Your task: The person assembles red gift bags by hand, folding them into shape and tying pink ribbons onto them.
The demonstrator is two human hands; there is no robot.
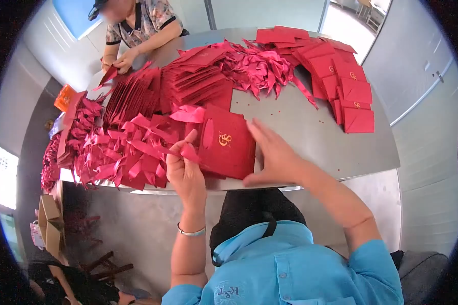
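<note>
A red paper gift bag [228,145] with a gold logo lies flat on the metal table near its front edge. At the bag's left side, my left hand [184,170] pinches a pink ribbon [190,153] between thumb and fingers. My right hand [276,155] is held by the bag's right edge, fingers and thumb spread, with nothing in it. Another loop of ribbon [188,113] rests at the top left of the bag. To the left of my left hand lie many ribboned red bags [132,152], overlapping each other.
Across the table [351,152], a person [145,30] handles a red piece. Stacks of red bags [193,81] stand in the middle, beside a heap of pink ribbons [257,66]. More logo bags [336,76] line the right side. A cardboard box [50,223] is at lower left.
</note>
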